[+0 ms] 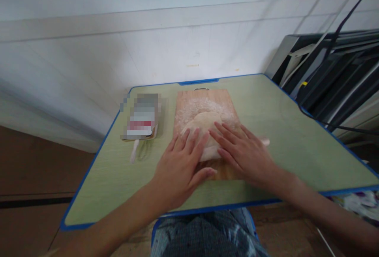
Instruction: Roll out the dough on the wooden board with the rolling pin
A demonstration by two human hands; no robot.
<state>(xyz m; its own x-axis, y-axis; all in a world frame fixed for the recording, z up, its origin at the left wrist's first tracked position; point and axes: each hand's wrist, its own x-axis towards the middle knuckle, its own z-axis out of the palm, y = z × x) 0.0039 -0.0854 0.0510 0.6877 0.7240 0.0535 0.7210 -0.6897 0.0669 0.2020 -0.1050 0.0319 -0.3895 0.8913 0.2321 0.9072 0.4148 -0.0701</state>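
A flat piece of pale dough (204, 120) lies on a flour-dusted wooden board (182, 97). Across its near side runs a floury rolling pin (211, 153), one end sticking out past my right hand. My left hand (180, 166) rests over the pin's left part, fingers stretched forward onto the dough and thumb apart. Over the right part lies my right hand (244, 150), palm down with fingers spread and pointing inward to the dough. Both palms cover much of the pin, so its left end is hidden.
The board stands on a light green table (284, 142) with a blue edge. To the left is a blurred-out rectangular object (142, 117) with a white handle-like piece (134, 151) at its near end. Dark folded items (340, 67) and a cable lean at the right; a white wall is behind.
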